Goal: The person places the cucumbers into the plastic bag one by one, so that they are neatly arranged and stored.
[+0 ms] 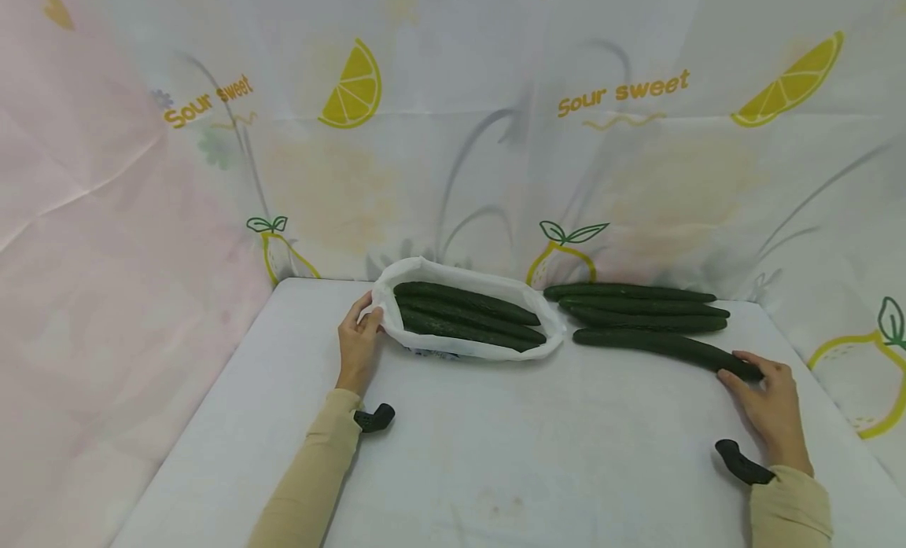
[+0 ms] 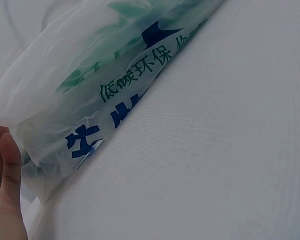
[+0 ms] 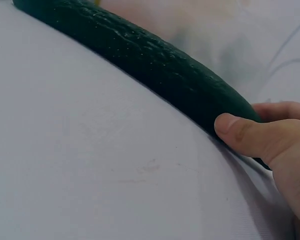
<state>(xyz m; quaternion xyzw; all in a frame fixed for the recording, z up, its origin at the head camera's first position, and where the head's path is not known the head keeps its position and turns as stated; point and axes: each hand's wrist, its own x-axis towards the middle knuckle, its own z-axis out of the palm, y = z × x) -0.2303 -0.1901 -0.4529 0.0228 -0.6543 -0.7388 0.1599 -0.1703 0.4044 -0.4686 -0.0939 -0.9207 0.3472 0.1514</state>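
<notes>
A white plastic bag (image 1: 467, 354) lies with its mouth spread wide, and three dark green cucumbers (image 1: 467, 303) rest side by side inside it. My left hand (image 1: 359, 340) pinches the bag's rim at its left end. Green and blue printed characters show on the bag's side (image 2: 132, 75) in the left wrist view. Over on the right, my right hand (image 1: 771, 399) grips the near right end of a long curved cucumber (image 1: 658, 343). In the right wrist view the thumb (image 3: 235, 131) lies along this cucumber's near side, with fingers behind it.
Three more cucumbers (image 1: 640, 307) lie in a row behind the gripped one, right of the bag. The white table (image 1: 538, 454) backs onto a hanging cloth (image 1: 453, 178) printed with lemons. A black wrist mount (image 1: 375, 418) sticks out from the left sleeve, another (image 1: 742, 461) from the right.
</notes>
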